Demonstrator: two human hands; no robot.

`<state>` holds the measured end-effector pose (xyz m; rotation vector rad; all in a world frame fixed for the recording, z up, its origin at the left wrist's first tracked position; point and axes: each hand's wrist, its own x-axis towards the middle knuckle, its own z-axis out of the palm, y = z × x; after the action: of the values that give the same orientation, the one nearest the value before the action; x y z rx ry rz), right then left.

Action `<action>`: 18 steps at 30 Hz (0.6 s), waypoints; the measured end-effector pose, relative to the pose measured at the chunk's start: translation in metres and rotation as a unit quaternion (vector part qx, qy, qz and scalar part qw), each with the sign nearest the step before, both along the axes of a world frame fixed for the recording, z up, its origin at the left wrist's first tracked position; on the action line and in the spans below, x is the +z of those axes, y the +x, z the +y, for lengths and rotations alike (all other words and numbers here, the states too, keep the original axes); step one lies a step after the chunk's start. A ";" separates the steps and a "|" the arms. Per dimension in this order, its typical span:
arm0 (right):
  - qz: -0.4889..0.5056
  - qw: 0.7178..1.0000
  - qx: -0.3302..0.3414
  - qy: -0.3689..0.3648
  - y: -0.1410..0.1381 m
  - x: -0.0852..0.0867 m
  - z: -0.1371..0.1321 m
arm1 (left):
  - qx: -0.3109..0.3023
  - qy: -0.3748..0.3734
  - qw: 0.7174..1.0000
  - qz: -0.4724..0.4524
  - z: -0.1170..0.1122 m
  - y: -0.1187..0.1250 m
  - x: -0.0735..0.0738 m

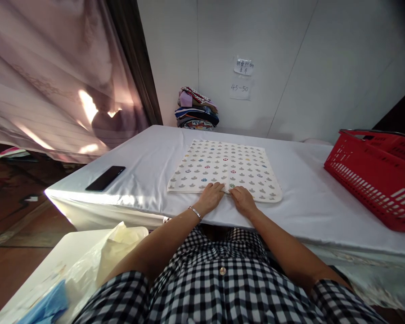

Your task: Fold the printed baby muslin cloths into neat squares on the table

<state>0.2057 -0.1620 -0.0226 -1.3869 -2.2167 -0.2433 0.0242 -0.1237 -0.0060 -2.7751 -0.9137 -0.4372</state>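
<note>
A white cloth (219,164) printed with small grey shapes and a few coloured ones lies flat on the white-covered table, its near edge close to the table's front. My left hand (213,195), with a bracelet at the wrist, has its fingers closed on the middle of that near edge. Just to its right, my right hand (242,200) pinches the same edge, thumb and fingers together. The two hands almost meet. My fingertips partly cover the bit of edge between them.
A black phone (105,178) lies at the table's left. Folded clothes (196,112) are stacked at the back against the wall. A red plastic basket (374,175) stands at the right. Lower left, a white surface (77,245) holds a plastic bag (113,247) and blue cloth (47,303).
</note>
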 end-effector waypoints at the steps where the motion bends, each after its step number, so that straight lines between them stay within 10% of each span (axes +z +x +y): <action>1: 0.000 1.000 0.001 0.001 0.000 0.000 0.000 | -0.004 -0.001 1.000 0.004 0.001 0.001 0.001; 18: -0.023 0.999 -0.011 -0.026 -0.003 0.004 -0.003 | 0.026 -0.044 0.992 -0.113 -0.006 -0.004 -0.007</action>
<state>0.2029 -0.1646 -0.0186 -1.4474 -2.2616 -0.2284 0.0204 -0.1302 -0.0130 -2.8136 -1.0743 -0.7312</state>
